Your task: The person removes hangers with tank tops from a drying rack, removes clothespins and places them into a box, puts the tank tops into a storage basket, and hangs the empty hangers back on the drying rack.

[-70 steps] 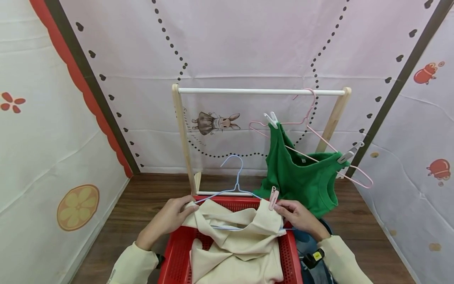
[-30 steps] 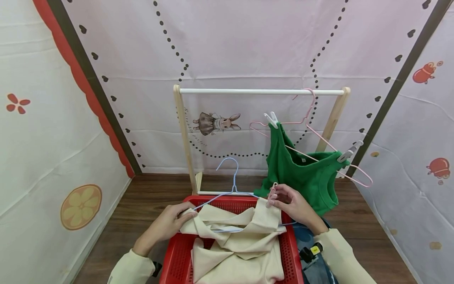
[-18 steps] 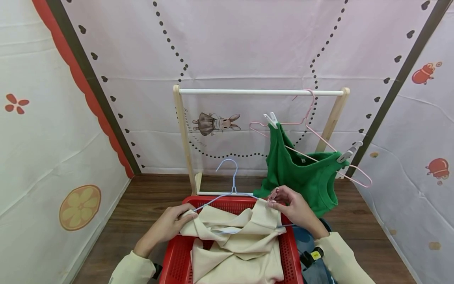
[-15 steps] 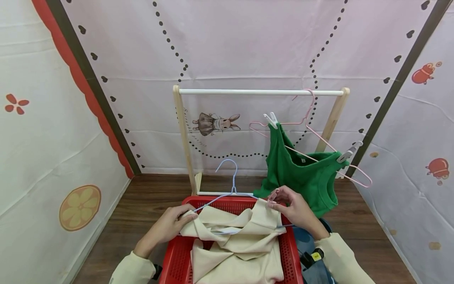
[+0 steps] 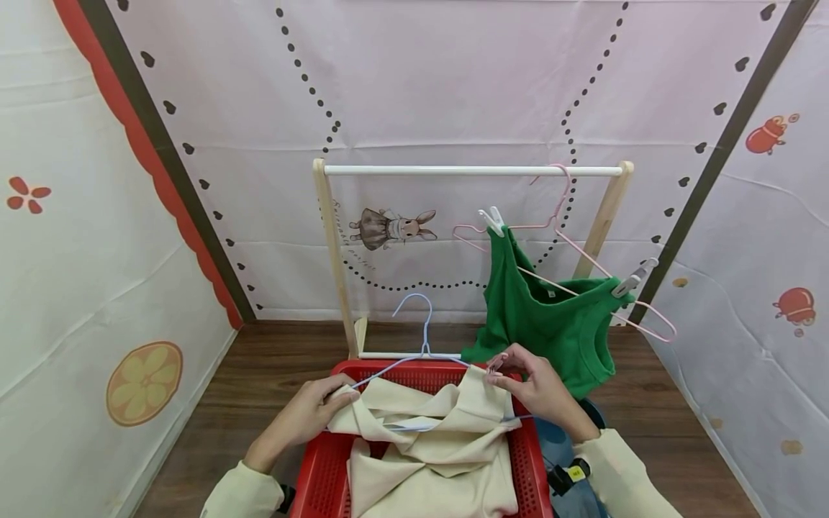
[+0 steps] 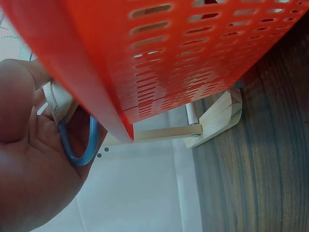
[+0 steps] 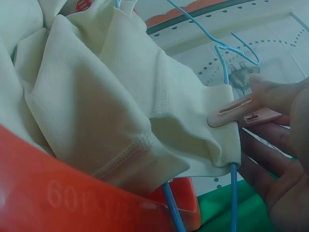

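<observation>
A cream sleeveless garment [image 5: 453,460] lies over a red basket, its shoulders on a light blue hanger [image 5: 425,331]. My left hand [image 5: 303,411] grips the hanger's left end with the cream shoulder cloth; in the left wrist view the blue end loop [image 6: 79,159] sticks out by the palm. At the right shoulder strap, my right hand [image 5: 542,387] pinches a pink clothespin [image 7: 219,118] between thumb and fingers. In the right wrist view the pin's tip lies over the strap where the blue wire passes through. The left fingertips are partly hidden.
The red basket [image 5: 322,460] stands before a wooden rack with a white top bar [image 5: 453,171]. On that bar a pink hanger [image 5: 550,224] carries a green top [image 5: 557,331], held by pale clothespins [image 5: 495,221]. Blue cloth [image 5: 553,446] lies right of the basket.
My right hand has moved from beside the strap onto the pink clothespin, and the pin now leans and sits a little lower. The left hand keeps its grip on the hanger end.
</observation>
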`<state>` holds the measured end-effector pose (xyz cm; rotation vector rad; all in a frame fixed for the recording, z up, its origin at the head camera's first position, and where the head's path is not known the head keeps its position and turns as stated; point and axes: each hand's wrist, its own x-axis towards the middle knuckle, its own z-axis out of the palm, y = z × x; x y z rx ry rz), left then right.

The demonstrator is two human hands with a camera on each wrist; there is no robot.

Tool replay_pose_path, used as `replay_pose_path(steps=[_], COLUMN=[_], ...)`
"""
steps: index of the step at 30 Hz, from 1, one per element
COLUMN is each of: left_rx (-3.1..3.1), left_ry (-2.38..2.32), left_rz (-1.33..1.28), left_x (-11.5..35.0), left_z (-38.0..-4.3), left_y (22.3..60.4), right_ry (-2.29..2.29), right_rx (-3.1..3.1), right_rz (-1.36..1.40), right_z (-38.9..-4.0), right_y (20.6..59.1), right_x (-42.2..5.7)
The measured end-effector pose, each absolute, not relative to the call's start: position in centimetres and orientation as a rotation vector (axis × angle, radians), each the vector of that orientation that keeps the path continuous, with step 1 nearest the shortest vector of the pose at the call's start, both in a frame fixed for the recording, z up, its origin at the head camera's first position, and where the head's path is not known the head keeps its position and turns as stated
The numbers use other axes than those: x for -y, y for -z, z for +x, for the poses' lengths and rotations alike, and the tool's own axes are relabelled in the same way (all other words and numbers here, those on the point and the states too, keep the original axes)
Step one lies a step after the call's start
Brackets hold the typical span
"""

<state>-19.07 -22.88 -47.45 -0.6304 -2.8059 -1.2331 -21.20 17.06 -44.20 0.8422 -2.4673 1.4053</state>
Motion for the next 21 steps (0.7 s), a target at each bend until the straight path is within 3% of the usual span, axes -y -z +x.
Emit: replay_pose_path(steps=[21], left_rx=[2.805], left_ry=[1.274], left_rz=[-0.579], left_x=[22.9], left_z=[-19.0], left_y=[47.7], right_ry=[-1.38], right_rx=[2.346], right_rz=[0.787], right_z=[-22.0], right_y=[46.0], right_x=[-17.1])
